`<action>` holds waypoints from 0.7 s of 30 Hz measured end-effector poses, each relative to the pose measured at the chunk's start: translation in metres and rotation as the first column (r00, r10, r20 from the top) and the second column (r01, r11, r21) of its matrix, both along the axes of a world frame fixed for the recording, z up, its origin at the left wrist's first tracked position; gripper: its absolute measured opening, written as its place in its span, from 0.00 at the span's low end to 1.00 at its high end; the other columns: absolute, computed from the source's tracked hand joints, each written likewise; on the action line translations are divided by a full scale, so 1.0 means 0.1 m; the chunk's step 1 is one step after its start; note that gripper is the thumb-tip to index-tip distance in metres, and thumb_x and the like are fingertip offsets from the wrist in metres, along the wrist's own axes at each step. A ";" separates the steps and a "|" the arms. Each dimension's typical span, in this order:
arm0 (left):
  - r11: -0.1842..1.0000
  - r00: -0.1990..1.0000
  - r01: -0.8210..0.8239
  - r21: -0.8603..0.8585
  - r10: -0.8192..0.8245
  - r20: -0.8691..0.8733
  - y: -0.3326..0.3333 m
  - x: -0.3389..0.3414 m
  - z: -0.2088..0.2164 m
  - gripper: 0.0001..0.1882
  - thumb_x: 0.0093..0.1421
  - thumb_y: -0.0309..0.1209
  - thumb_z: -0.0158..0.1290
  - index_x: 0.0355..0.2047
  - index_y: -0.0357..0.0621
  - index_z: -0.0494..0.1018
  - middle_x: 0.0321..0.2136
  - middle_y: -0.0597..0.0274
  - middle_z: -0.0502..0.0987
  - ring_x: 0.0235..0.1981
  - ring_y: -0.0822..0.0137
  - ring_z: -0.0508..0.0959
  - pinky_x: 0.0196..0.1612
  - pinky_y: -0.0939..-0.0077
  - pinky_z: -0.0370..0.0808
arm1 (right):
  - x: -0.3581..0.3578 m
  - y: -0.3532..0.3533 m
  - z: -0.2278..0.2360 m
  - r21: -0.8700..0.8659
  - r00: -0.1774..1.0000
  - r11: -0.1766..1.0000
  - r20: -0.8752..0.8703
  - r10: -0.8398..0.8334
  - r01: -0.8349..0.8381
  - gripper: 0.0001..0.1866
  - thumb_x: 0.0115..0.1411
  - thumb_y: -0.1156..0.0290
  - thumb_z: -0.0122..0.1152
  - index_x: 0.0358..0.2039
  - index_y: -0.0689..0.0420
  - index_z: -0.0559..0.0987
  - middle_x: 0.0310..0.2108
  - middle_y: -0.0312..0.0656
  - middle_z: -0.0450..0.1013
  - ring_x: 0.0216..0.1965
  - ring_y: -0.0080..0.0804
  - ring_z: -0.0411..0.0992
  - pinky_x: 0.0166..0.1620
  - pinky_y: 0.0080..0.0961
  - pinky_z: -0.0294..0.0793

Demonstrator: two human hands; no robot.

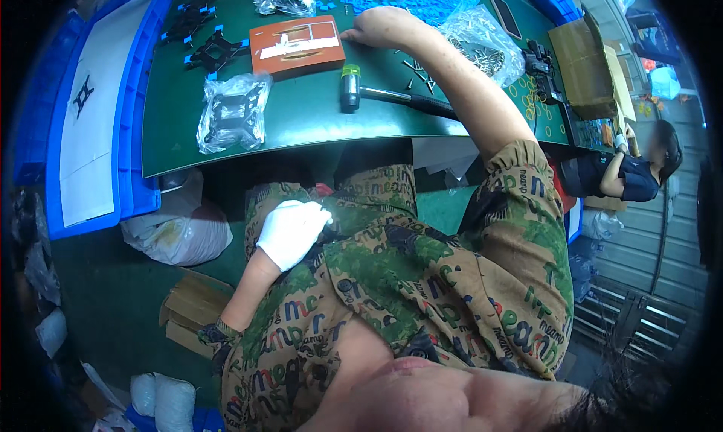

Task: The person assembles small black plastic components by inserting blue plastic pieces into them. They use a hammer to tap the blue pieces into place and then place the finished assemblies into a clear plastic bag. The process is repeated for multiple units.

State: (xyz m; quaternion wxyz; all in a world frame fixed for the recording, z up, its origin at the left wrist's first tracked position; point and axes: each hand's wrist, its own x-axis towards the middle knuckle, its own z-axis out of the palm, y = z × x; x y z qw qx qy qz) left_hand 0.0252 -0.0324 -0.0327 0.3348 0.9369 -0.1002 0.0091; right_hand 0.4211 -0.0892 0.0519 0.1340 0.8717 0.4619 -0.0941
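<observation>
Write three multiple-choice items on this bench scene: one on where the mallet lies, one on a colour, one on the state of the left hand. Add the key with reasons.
1. Where does the mallet lie?
A. on the green mat, below the orange block
B. inside the blue crate
C. on the person's lap

2. What colour is the glove on the left hand?
A. black
B. white
C. yellow

3. What is the left hand doing?
A. gripping the mallet
B. lifting a bag of parts
C. resting on the lap, off the bench

Key: 1 A, its head sits on the green mat just below the orange block. 2 B, the glove shows plain white. 3 C, it lies on the patterned clothing below the bench edge, while the bare right hand reaches beside the orange block.
</observation>
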 end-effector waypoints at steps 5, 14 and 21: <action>1.000 0.998 0.003 0.004 -0.003 -0.060 0.01 -0.01 0.02 0.09 0.65 0.35 0.50 0.33 0.50 0.80 0.27 0.59 0.79 0.30 0.56 0.80 0.36 0.61 0.77 | 0.03 0.00 -0.04 -0.035 0.999 0.999 0.003 0.032 -0.032 0.24 0.69 0.47 0.52 0.46 0.54 0.86 0.43 0.53 0.82 0.46 0.53 0.80 0.52 0.49 0.78; 0.997 0.999 -0.017 -0.077 0.020 0.030 0.00 -0.04 -0.10 0.07 0.60 0.33 0.51 0.36 0.51 0.78 0.25 0.63 0.76 0.28 0.58 0.78 0.32 0.61 0.75 | -1.51 -0.69 0.38 0.417 0.610 0.888 -0.760 0.225 0.193 0.17 0.75 0.58 0.52 0.49 0.58 0.79 0.28 0.36 0.79 0.27 0.22 0.76 0.32 0.23 0.78; 0.990 0.998 -0.055 -0.134 0.058 0.025 -0.02 -0.04 -0.14 0.10 0.64 0.35 0.49 0.36 0.48 0.79 0.23 0.62 0.77 0.27 0.60 0.78 0.31 0.63 0.74 | -2.26 -1.07 -0.29 0.547 0.659 0.837 -0.621 0.424 -0.024 0.13 0.70 0.62 0.56 0.42 0.59 0.79 0.34 0.51 0.79 0.39 0.52 0.78 0.43 0.45 0.78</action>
